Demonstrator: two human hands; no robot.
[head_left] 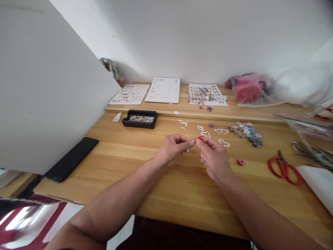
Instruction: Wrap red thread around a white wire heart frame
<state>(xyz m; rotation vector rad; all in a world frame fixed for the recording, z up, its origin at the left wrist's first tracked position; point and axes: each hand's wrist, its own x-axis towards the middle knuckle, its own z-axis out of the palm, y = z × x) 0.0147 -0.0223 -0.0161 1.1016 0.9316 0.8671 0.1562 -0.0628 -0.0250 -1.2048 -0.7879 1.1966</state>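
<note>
A flat black phone (pixel 73 159) lies on the left of the wooden tabletop (pixel 111 152), near a pale panel (pixel 52 86). A small white bottle (pixel 117 117) lies just left of a black tray (pixel 138 125) of beads (pixel 142 118). Behind them, three printed sheets (pixel 163 91) rest on a raised ledge (pixel 166 108), left of a clear plastic bag (pixel 249 92)

My wooden tabletop (pixel 117 146) carries a flat black slab (pixel 73 159), small white bottle (pixel 117 117), black tray (pixel 137 125), white cutouts (pixel 183 123), clustered spools (pixel 246 131), one red spool (pixel 241 162) and red-handled scissors (pixel 286 170).
</note>
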